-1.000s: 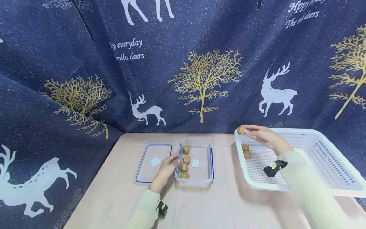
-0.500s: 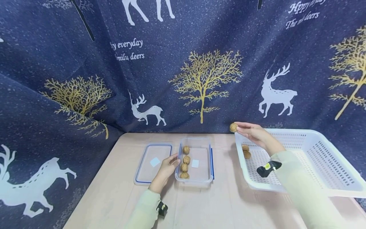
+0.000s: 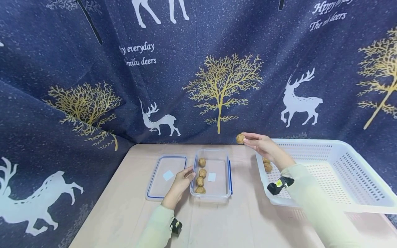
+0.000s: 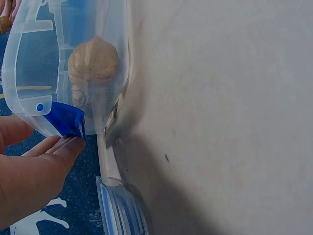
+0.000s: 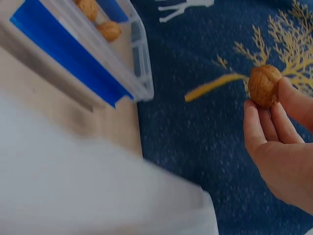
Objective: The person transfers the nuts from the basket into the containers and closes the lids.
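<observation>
My right hand (image 3: 262, 146) pinches a walnut (image 3: 240, 138) between thumb and fingertips, raised near the back edge of the table, between the clear box and the white basket. In the right wrist view the walnut (image 5: 264, 86) shows whole, fingers below it and thumb at its side. My left hand (image 3: 181, 182) holds the left side of the clear plastic box (image 3: 220, 187); in the left wrist view its fingertips are at a blue latch (image 4: 68, 119). Several walnuts (image 3: 200, 181) line the box's left wall, beside a white label (image 3: 212, 177).
The box's blue-edged lid (image 3: 159, 175) lies flat at the left, partly behind the left hand. At the right stands a white perforated basket (image 3: 344, 203) with walnuts (image 3: 267, 167) in its left end. A dark blue printed cloth (image 3: 198, 113) hangs behind the table.
My right hand has carried the walnut leftward, from over the basket's left rim out toward the box. The left hand and the box have stayed still.
</observation>
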